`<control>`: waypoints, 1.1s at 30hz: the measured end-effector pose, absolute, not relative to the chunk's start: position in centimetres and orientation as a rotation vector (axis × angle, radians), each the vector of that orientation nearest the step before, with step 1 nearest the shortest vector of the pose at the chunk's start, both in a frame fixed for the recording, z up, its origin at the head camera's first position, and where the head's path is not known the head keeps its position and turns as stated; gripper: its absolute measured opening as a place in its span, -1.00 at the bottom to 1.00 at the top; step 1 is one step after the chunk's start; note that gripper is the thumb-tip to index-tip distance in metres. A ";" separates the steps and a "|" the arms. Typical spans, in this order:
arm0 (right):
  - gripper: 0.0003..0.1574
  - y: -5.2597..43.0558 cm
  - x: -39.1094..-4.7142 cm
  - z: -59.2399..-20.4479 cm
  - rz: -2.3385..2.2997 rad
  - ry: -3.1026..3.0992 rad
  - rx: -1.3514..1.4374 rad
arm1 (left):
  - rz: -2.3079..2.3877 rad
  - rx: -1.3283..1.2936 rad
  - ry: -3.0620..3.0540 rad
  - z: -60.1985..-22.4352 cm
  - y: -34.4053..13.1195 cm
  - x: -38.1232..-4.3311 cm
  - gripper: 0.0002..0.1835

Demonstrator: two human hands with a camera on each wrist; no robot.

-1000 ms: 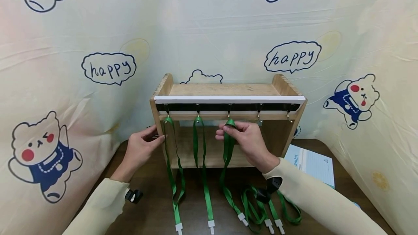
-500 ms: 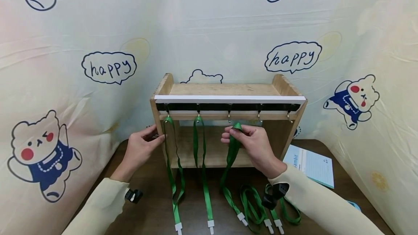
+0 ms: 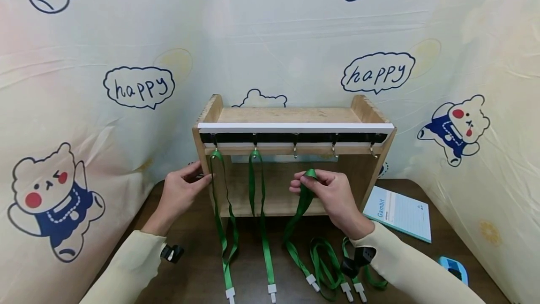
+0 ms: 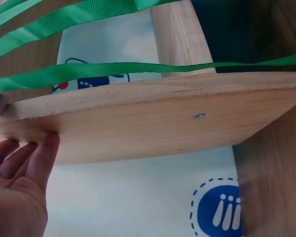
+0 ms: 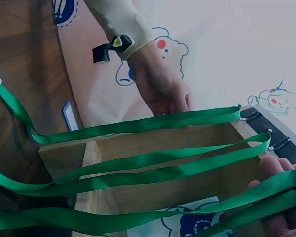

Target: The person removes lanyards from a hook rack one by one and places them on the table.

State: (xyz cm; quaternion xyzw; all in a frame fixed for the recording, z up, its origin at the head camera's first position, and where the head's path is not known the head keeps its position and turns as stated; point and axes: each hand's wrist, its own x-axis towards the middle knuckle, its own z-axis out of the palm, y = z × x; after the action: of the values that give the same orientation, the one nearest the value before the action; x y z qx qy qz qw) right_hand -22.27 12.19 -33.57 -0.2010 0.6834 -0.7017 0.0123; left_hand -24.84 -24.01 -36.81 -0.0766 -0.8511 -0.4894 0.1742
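Head view has the right grip (image 3: 331, 191) pinching the top of a flat green ribbon lanyard (image 3: 304, 201) between thumb and fingers, in front of the open middle of a pale wooden shelf unit (image 3: 291, 115). A second ago that loop was right up at the third silver metal hook (image 3: 295, 150); now the hand is lower and further right, and the hook shows bare. I'd judge that only the fingers bear the loop now, leaving that place on the black rail strip (image 3: 274, 138) unfilled, though I can't tell whether it had been hanging there. Its tail drops to the desk (image 3: 190, 280), ending in a white plastic clip (image 3: 312, 281).

Meanwhile the left grip (image 3: 179, 196) hasn't shifted: it holds the unit's side panel (image 4: 138, 128), fingertips pressing the outer face, thumb at the front edge.

Further out, two more green lanyards (image 3: 266, 247) hang from the first two hooks, while others (image 3: 325, 271) lie bunched near the right sleeve. Beyond them are a pale blue lined notebook (image 3: 401, 212) and a bright blue plastic object (image 3: 454, 266) I can't identify.
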 end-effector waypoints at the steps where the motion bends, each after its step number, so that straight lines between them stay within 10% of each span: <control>1: -0.54 12.3 -22.2 -33.8 -2.193 2.126 -0.631 | -1.392 -0.218 -2.411 -36.8 -24.0 -24.8 -0.38; 33: -0.47 13.8 -20.2 -41.4 -1.994 2.095 -0.287 | -1.393 -0.206 -2.422 -36.5 -23.9 -24.6 -0.38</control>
State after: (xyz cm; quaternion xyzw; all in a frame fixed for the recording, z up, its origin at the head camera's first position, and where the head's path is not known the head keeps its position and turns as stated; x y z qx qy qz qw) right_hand -20.21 13.77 -41.39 -0.0979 0.7159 -0.6813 0.1173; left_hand -24.62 -23.90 -36.50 -0.0726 -0.8520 -0.4902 0.1693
